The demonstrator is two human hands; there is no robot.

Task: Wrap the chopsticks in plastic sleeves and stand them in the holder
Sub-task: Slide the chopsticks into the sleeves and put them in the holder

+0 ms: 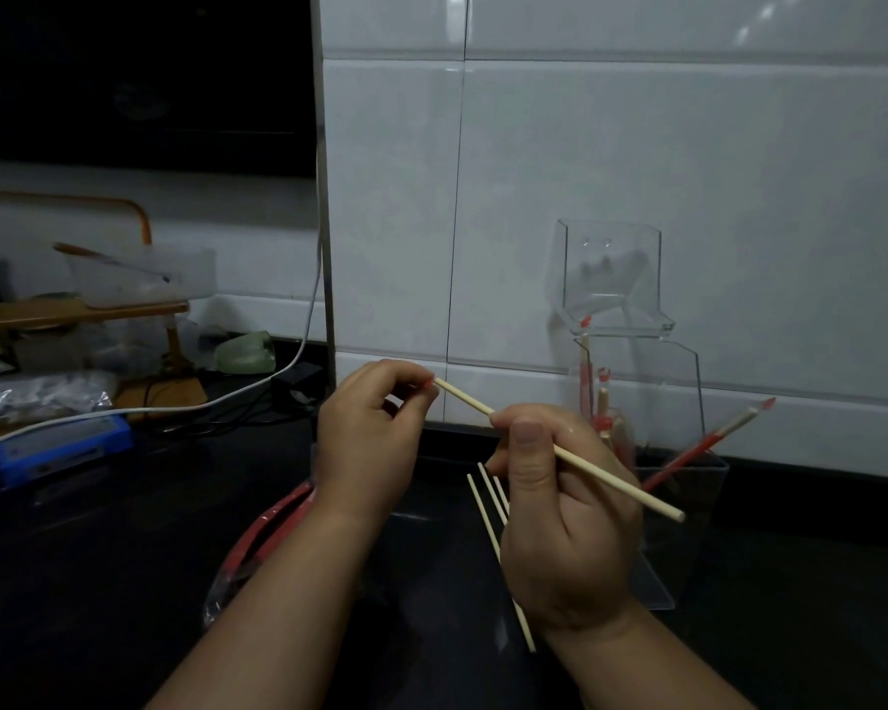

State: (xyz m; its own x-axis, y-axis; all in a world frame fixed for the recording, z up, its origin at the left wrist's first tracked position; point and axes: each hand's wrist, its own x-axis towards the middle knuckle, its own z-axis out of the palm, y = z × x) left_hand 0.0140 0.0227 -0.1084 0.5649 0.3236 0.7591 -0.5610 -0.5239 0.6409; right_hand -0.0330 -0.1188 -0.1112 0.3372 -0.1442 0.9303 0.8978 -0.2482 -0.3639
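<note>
Grips one bare chopstick (611,479) in the right hand (565,525), nearest the lens, with the thumb flat on top and the fingers curled beneath. Keeps the shaft tilted: one end low to the right, past the knuckles, the other end high to the left. Pinches that upper end between thumb and fingertips of the left hand (365,438), remaining fingers curled. Shows a small red speck at the pinch, too small to identify. Holds both hands above the black countertop (124,556), about midway along it, not touching the surface. Lying flat on the countertop under the right hand and partly hidden by it: three loose chopsticks (482,510), side by side, unwrapped. Lying under the left forearm: a bundle of red plastic sleeves (262,535). Standing toward the right end of the countertop, close to its back edge and the white tiled wall (636,146): a clear holder (708,504) with its lid (611,279) raised. Standing inside it: several wrapped chopsticks (708,443) in red sleeves, one leaning right, the others near upright. Toward the left end: a white cable (278,381), a blue case (73,443) and a wooden rack (73,310).
</note>
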